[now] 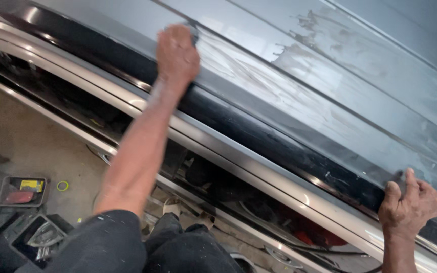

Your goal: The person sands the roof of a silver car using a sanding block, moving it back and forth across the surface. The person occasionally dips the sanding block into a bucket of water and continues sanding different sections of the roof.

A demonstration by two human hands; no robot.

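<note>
Head view, looking down along a grey car roof (289,65) that runs diagonally from upper left to lower right.

Left hand (177,53) clenched into a fist and pressed onto the roof near its upper edge, gripping something dark (194,33) that peeks out beside the knuckles — too hidden to say what. Forearm stretched out long from a dark sleeve (107,242) at the bottom of the frame.

Right hand (409,203) at the lower right, fingers curled over the roof's edge, resting on the glossy black rail (259,134) that follows the roof line; nothing visible inside the grasp, only the rail under the fingertips.

Whitish, dull smears (330,76) spread across the painted surface between and beyond the two hands, heaviest toward the upper right.

Below the rail, a bright chrome trim strip (238,162) — then the open window and the car's interior in shadow.

Further down, a concrete floor (31,141) with a small dark tray (22,191) holding red and yellow items, and a small yellow-green ring (62,186) just beside it.
</note>
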